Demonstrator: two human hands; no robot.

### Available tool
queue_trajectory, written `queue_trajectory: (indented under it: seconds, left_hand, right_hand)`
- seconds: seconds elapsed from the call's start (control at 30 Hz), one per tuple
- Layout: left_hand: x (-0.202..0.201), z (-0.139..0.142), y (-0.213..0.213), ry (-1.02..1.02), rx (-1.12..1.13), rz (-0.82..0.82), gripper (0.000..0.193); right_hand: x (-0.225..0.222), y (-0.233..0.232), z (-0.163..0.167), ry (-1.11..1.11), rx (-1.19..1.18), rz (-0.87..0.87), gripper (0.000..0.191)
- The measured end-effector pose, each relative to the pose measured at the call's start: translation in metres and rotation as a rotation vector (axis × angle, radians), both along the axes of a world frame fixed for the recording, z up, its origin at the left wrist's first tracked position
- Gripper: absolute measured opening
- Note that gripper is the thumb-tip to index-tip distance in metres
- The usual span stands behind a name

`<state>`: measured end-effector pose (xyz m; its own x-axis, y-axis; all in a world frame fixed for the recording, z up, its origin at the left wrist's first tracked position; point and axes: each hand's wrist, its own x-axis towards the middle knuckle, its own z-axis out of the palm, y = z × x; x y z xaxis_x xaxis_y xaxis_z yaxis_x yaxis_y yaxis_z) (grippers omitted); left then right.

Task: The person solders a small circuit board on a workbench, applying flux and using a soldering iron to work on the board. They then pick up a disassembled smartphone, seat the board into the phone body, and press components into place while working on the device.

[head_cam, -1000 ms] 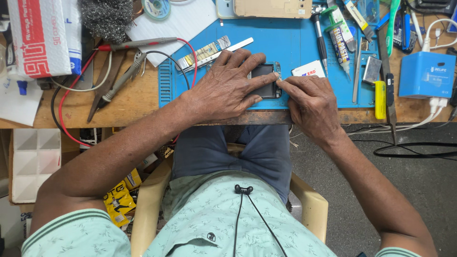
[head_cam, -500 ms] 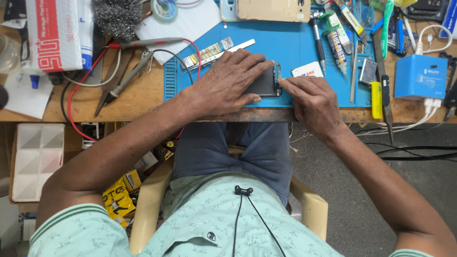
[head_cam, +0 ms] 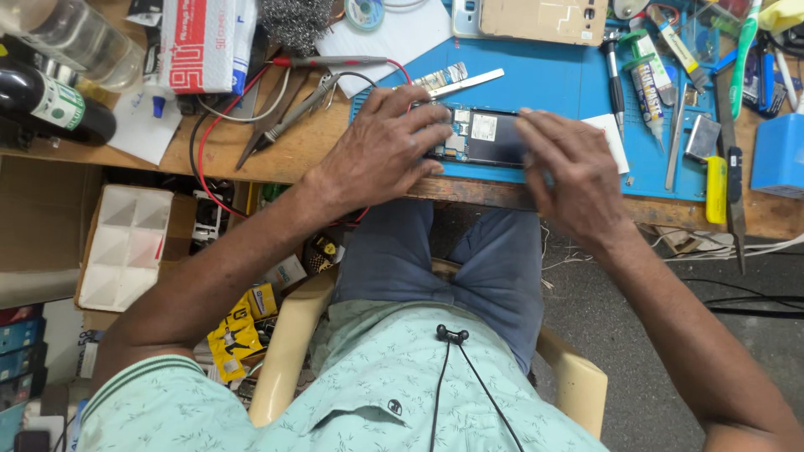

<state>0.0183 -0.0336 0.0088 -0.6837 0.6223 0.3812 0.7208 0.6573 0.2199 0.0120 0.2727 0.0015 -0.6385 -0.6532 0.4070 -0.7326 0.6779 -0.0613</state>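
Phone point(head_cam: 484, 138), back off, board bare, lies flat on blue mat point(head_cam: 569, 79) at tabletop edge. Our left hand point(head_cam: 381, 151) pins left end, fingers spread; right hand point(head_cam: 569, 172) fingers together on right end. Light, thin, stiff, fragile inside: we grip by side edges, off board.

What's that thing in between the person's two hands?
In the head view, an opened phone lies on the blue mat between them, its inner parts showing. The left hand rests on one end, the right hand on the other.

Wooden workbench point(head_cam: 276, 155) — grey floor point(head_cam: 670, 276) beneath, cream chair point(head_cam: 578, 377), even light.
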Motion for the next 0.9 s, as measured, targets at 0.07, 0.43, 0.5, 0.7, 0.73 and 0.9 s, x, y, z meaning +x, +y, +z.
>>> queue_trajectory:
  seconds: [0.07,0.43,0.5,0.7,0.73,0.9]
  left_hand:
    - [0.006,-0.004,0.000,0.026,-0.006,0.015,0.042]
    - [0.000,-0.002,-0.003,-0.024,0.037,0.083,0.050]
    - [-0.005,-0.001,-0.001,-0.048,0.046,0.099,0.056]
    - [-0.009,0.001,0.008,-0.103,0.063,0.125,0.058]
    - [-0.009,0.002,0.010,-0.113,0.066,0.124,0.057]
    - [-0.031,0.016,0.021,-0.054,0.159,0.114,0.054]
  right_hand:
    - [0.003,-0.017,0.000,-0.011,0.072,0.068,0.053]
    - [-0.014,0.039,0.025,-0.050,-0.324,-0.339,0.029]
    - [-0.024,0.067,0.031,-0.083,-0.347,-0.434,0.023]
    - [-0.036,0.095,0.027,-0.242,-0.260,-0.554,0.020]
    - [-0.039,0.092,0.025,-0.261,-0.246,-0.555,0.021]
    - [-0.066,0.062,0.015,-0.134,-0.002,-0.539,0.024]
